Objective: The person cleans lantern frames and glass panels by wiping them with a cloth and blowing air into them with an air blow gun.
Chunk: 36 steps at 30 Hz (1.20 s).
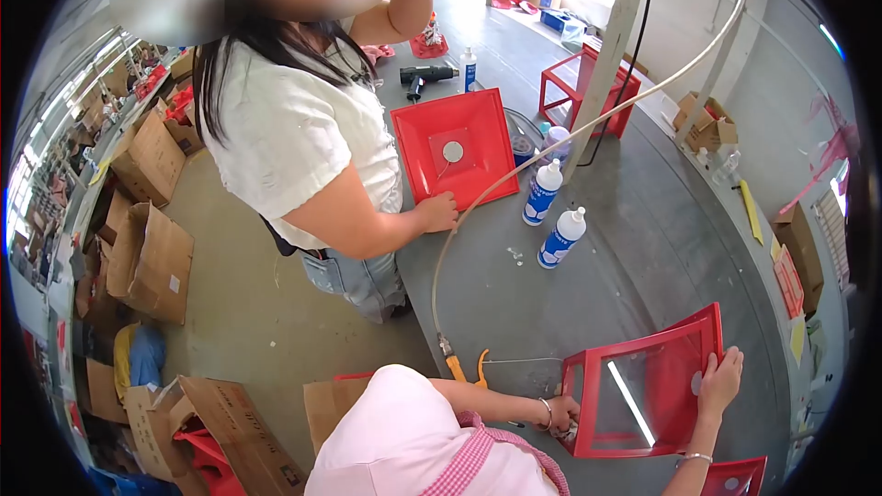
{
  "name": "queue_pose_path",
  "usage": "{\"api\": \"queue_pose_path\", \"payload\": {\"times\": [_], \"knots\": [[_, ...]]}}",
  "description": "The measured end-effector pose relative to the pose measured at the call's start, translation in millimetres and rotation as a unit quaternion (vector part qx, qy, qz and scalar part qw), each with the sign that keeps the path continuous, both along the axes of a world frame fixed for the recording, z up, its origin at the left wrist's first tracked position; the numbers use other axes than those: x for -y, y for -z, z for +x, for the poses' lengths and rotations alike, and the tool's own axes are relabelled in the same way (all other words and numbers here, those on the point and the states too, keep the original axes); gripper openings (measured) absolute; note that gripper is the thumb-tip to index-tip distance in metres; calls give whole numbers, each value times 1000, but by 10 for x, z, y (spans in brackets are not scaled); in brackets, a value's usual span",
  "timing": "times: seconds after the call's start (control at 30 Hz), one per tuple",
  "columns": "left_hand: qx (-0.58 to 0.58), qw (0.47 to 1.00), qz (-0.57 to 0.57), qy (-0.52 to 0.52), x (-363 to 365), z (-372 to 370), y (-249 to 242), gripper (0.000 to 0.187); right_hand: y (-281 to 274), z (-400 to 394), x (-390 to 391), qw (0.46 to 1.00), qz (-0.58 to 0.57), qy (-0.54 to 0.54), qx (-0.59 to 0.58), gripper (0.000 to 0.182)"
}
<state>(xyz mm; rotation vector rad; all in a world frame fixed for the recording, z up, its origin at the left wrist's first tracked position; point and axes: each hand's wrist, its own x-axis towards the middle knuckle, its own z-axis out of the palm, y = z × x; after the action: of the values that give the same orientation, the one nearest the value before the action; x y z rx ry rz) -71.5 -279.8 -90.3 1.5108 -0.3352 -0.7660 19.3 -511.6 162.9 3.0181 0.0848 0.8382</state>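
Observation:
A red frame with clear panels [588, 404], like a lantern body, lies tilted on the grey table at the lower right. My left hand [564, 415] is closed at its left end, partly hidden by the frame. On the right, my right hand [719, 384] grips the flared edge, thumb against the inside. Left of the frame lies an air gun with an orange handle [457, 368], joined to a pale hose [588, 119]. Two white-and-blue bottles [543, 191] [561, 239] stand further up the table.
A co-worker in a white top [285, 119] stands at the upper left, one hand at a red square tray-like piece [455, 147]. A metal post [606, 55] rises beside the bottles. Another red frame [588, 92] sits behind it. Cardboard boxes [152, 262] stand on the floor at left.

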Motion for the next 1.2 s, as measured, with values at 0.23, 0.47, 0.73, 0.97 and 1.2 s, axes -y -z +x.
{"api": "queue_pose_path", "payload": {"times": [0.23, 0.47, 0.73, 0.97, 1.2], "knots": [[25, 1000, 13, -5, -75, 103, -121, 43, -93, 235, -26, 998, 33, -46, -3, 15], [244, 963, 60, -95, 80, 650, 168, 25, -389, -177, -23, 980, 138, -51, 136, 16], [472, 868, 110, -109, -85, 845, -17, 9, 511, -1066, 315, 947, 288, 7, 143, 18], [537, 807, 231, -84, 70, 656, 540, 17, 1088, -2000, 715, 966, 196, 125, 114, 49], [579, 780, 224, -74, 154, 700, 610, 17, 609, -2167, 646, 934, 329, 122, -62, 29]]}}
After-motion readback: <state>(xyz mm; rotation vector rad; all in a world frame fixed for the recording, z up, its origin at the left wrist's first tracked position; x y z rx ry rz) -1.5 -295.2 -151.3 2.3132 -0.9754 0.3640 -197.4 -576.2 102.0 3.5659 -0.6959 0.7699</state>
